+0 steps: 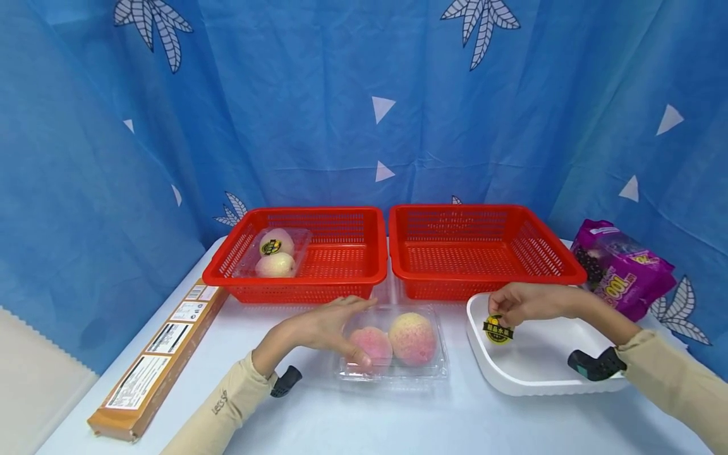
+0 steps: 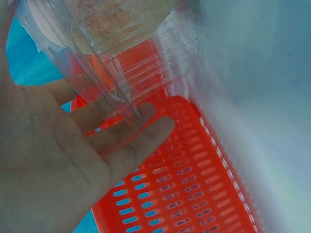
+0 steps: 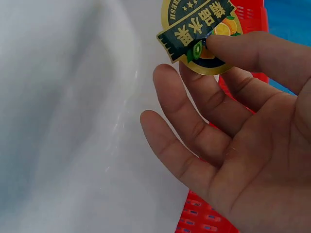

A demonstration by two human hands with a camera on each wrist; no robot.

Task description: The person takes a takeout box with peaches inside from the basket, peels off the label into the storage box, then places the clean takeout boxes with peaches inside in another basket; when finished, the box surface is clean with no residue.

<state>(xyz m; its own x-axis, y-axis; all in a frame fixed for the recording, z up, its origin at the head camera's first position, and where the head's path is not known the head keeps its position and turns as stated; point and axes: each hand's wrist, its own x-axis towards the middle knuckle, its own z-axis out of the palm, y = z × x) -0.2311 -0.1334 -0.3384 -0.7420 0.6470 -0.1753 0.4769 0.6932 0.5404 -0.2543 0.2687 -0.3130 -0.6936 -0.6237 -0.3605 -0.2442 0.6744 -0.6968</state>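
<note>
A clear plastic clamshell box [image 1: 392, 344] with two peaches [image 1: 412, 338] lies on the table in front of the red baskets. My left hand [image 1: 332, 328] rests on its left side, fingers straight over the lid and thumb at the front edge; the left wrist view shows the box [image 2: 131, 53] against the fingers [image 2: 141, 133]. My right hand [image 1: 526, 304] pinches a round gold-and-black sticker [image 1: 497, 330] over the white tray [image 1: 534, 373]. In the right wrist view thumb and forefinger hold the sticker [image 3: 197, 34].
Two red baskets stand behind: the left basket [image 1: 341, 278] holds a clamshell with two peaches [image 1: 275, 253], the right basket [image 1: 546, 272] holds nothing. A purple bag [image 1: 622, 268] lies at far right. A long brown carton [image 1: 159, 357] lies along the left table edge.
</note>
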